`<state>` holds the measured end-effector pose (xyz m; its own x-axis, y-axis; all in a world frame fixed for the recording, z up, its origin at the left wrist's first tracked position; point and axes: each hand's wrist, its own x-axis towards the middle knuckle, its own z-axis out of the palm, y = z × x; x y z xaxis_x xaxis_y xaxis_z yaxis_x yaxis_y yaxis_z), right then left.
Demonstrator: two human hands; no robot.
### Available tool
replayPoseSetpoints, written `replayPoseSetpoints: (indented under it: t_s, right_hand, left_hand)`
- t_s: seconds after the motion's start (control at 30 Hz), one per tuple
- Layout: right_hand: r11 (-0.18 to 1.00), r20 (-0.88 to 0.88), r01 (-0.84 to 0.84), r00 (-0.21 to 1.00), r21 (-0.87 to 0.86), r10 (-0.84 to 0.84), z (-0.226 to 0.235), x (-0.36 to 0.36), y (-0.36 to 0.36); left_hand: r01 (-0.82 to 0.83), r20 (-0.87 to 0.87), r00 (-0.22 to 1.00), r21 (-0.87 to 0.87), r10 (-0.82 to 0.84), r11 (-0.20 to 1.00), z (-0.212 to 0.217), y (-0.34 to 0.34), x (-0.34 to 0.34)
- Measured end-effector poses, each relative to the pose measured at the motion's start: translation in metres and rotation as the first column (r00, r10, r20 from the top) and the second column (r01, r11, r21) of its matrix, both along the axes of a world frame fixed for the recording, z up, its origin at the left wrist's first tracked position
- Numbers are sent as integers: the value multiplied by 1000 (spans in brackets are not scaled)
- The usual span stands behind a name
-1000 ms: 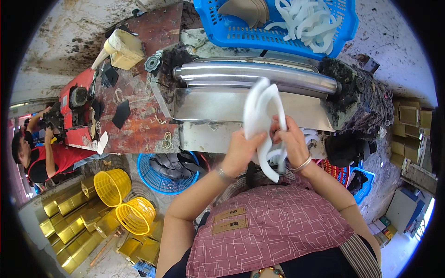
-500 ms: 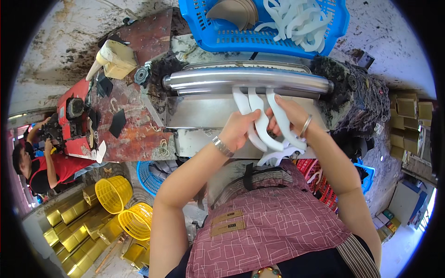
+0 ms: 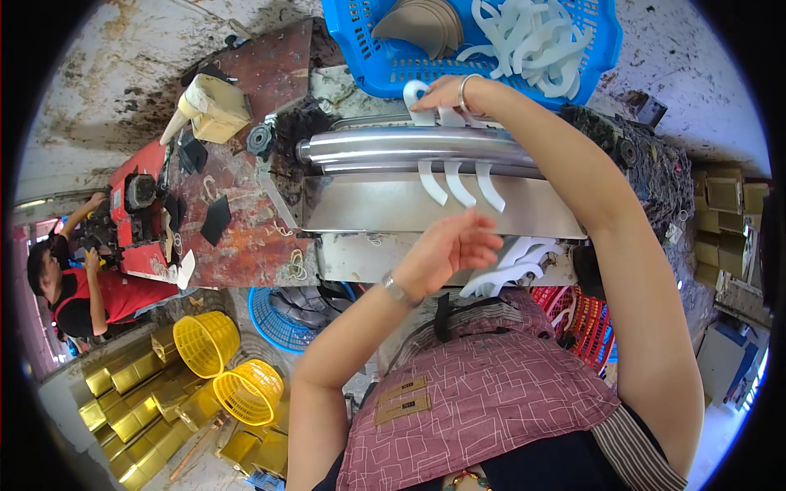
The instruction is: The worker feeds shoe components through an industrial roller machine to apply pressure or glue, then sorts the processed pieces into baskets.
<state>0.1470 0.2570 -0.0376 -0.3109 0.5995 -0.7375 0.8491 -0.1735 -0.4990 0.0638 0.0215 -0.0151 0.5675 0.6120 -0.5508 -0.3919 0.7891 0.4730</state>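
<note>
Three white curved strips lie partway through a pair of shiny metal rollers, their near ends on the metal feed plate. The far ends of the strips stick up behind the rollers, the leftmost one curled. My right hand reaches over the rollers, its fingers closed at these far ends and partly covering them. My left hand hovers at the plate's near edge, fingers apart, holding nothing. Just right of it, a small pile of white curved pieces rests at the machine's front edge.
Behind the rollers, a blue basket holds white strips and brown curved sheets. On the red worktop at left sit a yellowish block-shaped container and a black scrap. Yellow baskets stand lower left; a co-worker works beyond.
The three strips have moved away from me through the rollers. My left hand has let go and opened; my right hand has moved from the near ends to the far side.
</note>
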Motion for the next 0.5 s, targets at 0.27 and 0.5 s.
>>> replayPoseSetpoints:
  t_s: [0.27,0.5]
  right_hand:
    - [928,-427,254,896,273,-120,26,18,-11]
    - [37,-112,125,676,991,728,34,60,-159]
  left_hand:
    - [-263,297,900,-210,318,942,13,53,5]
    - [-267,380,874,-143,302,953,30,48,-5]
